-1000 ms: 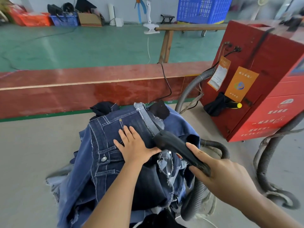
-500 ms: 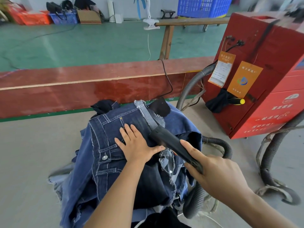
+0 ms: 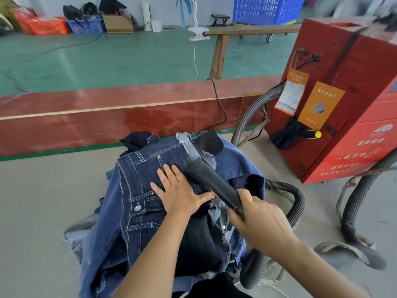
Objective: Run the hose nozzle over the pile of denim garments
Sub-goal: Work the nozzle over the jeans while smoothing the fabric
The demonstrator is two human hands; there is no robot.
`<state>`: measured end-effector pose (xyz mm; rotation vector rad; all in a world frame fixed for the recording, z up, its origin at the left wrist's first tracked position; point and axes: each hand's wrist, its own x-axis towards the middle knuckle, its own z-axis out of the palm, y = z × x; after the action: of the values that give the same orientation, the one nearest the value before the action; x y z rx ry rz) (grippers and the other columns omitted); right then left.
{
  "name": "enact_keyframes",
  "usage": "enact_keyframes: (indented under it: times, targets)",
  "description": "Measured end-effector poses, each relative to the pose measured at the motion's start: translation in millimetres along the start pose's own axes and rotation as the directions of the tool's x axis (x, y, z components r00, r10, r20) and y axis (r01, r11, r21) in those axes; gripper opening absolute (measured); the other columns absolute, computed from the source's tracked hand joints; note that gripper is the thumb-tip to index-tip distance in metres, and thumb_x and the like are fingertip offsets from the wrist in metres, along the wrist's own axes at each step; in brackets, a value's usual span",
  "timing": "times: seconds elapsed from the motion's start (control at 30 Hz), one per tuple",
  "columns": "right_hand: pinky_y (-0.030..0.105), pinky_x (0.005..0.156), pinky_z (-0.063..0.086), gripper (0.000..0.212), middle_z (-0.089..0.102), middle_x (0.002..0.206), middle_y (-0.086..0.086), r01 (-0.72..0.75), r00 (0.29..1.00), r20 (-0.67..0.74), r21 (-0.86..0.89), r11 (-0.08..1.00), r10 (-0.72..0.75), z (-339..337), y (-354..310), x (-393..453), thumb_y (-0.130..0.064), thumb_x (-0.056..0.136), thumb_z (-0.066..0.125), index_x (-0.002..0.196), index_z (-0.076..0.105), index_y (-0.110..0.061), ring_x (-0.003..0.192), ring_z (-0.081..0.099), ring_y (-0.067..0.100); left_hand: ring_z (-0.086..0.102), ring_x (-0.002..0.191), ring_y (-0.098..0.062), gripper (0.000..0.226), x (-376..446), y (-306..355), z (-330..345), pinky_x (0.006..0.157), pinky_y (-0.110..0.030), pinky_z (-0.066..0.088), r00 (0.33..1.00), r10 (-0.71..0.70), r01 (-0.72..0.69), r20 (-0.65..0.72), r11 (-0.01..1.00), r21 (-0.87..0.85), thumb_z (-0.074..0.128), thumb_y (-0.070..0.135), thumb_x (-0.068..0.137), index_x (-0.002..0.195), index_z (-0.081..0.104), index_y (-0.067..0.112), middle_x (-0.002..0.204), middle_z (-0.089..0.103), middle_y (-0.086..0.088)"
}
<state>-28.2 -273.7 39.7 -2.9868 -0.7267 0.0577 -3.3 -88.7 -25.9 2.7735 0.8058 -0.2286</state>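
At the far left, against the back wall, orange crates (image 3: 43,25) sit beside a small blue basket (image 3: 86,26) and a cardboard box (image 3: 118,24) on the green floor (image 3: 107,59). A long red wooden board (image 3: 107,117) runs across the view. In front of it, on the grey floor, lies the pile of denim garments (image 3: 133,222), dark blue jeans with white stitching and a metal button (image 3: 137,208) on top. The left hand (image 3: 179,194) lies flat on the pile, fingers straight and slightly spread, thumb pointing toward the nozzle. Just beside it, the black hose nozzle (image 3: 211,183) slants across the top of the pile, its tip touching the denim near a pale waistband strip (image 3: 189,145). The right hand (image 3: 260,222) grips the nozzle's rear end, fingers curled round it. A grey ribbed hose (image 3: 296,203) loops behind that hand. At the right stands a red machine (image 3: 354,104) bearing an orange tag (image 3: 320,106), with another ribbed hose (image 3: 352,211) curving down beside it
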Motion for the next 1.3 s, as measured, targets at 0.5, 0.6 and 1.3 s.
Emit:
enact_keyframes:
  times: [0.5, 0.6, 1.3]
  targets:
    - [0.042, 0.076, 0.057, 0.060, 0.067, 0.089, -0.017, 0.057, 0.977, -0.173, 0.779, 0.625, 0.125, -58, 5, 35, -0.051, 0.080, 0.061, 0.131, 0.033, -0.066, 0.073, 0.066, 0.014, -0.019, 0.146, -0.031, 0.145, -1, -4, -4, 0.114, -0.060, -0.007, 1.000, 0.022, -0.021, 0.010, 0.998, -0.062, 0.038, 0.097, 0.052, 0.151, -0.016, 0.007, 0.160, -0.020, -0.011]
    - [0.045, 0.075, 0.056, 0.061, 0.067, 0.088, -0.021, 0.117, 0.961, -0.242, 0.798, 0.592, 0.136, -73, 15, 21, -0.048, 0.085, 0.061, 0.119, 0.024, -0.081, 0.066, 0.062, 0.012, -0.015, 0.148, -0.026, 0.138, 3, -11, -10, 0.116, -0.056, -0.005, 1.000, 0.024, -0.024, -0.005, 0.985, -0.169, 0.028, 0.097, 0.051, 0.154, -0.007, 0.011, 0.162, -0.014, -0.006]
    - [0.019, 0.060, 0.043, 0.064, 0.049, 0.071, -0.013, 0.040, 0.998, -0.052, 0.218, 0.975, -0.029, -3, 4, -26, -0.066, 0.092, 0.031, 0.112, -0.030, -0.076, 0.075, 0.058, 0.007, -0.023, 0.145, -0.031, 0.142, -8, -3, -1, 0.114, -0.059, -0.008, 0.999, -0.019, 0.018, -0.036, 0.999, -0.037, 0.056, 0.087, 0.059, 0.150, -0.016, 0.005, 0.159, -0.022, -0.012]
